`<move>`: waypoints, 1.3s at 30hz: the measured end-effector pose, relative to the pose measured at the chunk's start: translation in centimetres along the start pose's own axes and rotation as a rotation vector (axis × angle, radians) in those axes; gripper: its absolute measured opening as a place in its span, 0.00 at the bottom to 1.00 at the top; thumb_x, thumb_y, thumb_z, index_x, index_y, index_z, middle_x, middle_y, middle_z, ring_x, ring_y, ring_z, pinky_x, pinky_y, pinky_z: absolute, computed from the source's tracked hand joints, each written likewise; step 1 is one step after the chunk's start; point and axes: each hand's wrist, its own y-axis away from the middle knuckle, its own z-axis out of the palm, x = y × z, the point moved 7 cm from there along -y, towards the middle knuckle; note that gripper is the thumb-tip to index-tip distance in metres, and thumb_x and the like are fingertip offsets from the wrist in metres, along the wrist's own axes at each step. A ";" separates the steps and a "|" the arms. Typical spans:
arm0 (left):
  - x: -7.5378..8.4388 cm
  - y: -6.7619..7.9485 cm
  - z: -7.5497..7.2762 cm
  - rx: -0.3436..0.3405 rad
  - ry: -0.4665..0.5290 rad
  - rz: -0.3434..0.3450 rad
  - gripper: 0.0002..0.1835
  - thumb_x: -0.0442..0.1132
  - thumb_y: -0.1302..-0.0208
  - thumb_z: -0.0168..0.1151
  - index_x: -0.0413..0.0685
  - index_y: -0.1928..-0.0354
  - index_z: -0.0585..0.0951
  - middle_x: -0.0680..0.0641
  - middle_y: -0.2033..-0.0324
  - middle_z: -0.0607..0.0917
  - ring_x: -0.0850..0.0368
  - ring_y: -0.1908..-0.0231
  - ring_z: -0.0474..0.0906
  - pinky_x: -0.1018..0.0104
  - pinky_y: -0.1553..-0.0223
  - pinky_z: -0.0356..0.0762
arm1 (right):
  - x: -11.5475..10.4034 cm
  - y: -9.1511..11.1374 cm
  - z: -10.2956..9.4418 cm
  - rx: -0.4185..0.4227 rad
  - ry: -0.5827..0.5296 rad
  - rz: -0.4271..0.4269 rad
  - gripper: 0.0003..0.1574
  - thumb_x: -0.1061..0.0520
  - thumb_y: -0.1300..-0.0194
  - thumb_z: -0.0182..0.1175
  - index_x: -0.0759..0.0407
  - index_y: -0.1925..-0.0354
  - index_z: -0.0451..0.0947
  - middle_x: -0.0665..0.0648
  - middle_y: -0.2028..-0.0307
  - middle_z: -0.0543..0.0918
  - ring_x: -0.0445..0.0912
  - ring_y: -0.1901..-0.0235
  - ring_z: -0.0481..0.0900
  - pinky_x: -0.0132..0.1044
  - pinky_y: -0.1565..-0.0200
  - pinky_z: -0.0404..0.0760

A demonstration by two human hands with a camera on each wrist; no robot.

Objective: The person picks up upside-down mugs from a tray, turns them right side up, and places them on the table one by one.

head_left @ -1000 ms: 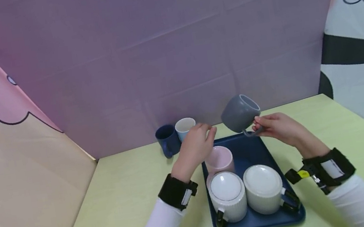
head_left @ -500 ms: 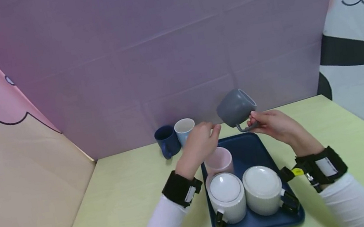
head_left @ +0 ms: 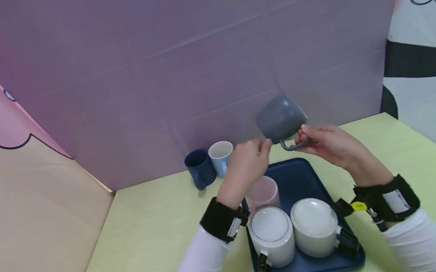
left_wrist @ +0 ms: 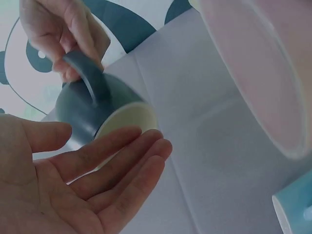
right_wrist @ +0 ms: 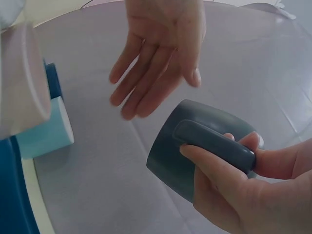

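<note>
A grey mug (head_left: 280, 118) is up in the air, tilted on its side with its handle (head_left: 293, 144) underneath. My right hand (head_left: 331, 147) grips that handle between thumb and fingers, seen closely in the right wrist view (right_wrist: 229, 180). My left hand (head_left: 247, 164) is at the mug's lower left end, where its fingertips overlap the mug in the head view. Its fingers are extended and loosely bent, with the palm showing in the left wrist view (left_wrist: 78, 180). There the mug's pale round end (left_wrist: 129, 119) appears behind the fingers.
Below the hands lies a dark blue tray (head_left: 292, 176) holding a pink mug (head_left: 263, 191) and two upturned white mugs (head_left: 273, 236) with dark handles. A navy mug (head_left: 201, 169) and a light blue mug (head_left: 221, 156) stand by the purple backdrop (head_left: 190, 65).
The grey mug has risen slightly and moved a little left in my right hand, tipping its mouth further away from view. My left hand has moved right and up to the mug.
</note>
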 end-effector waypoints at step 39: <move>0.6 0.2 0.5 0.176 0.222 -0.173 0.28 0.52 0.28 0.47 0.50 0.88 0.71 0.53 0.91 0.65 0.58 0.89 0.62 0.69 0.86 0.55 | 0.0 0.0 3.5 -0.112 -0.185 0.065 0.16 0.52 0.27 0.47 0.56 0.65 0.79 0.49 0.65 0.78 0.38 0.58 0.79 0.29 0.47 0.77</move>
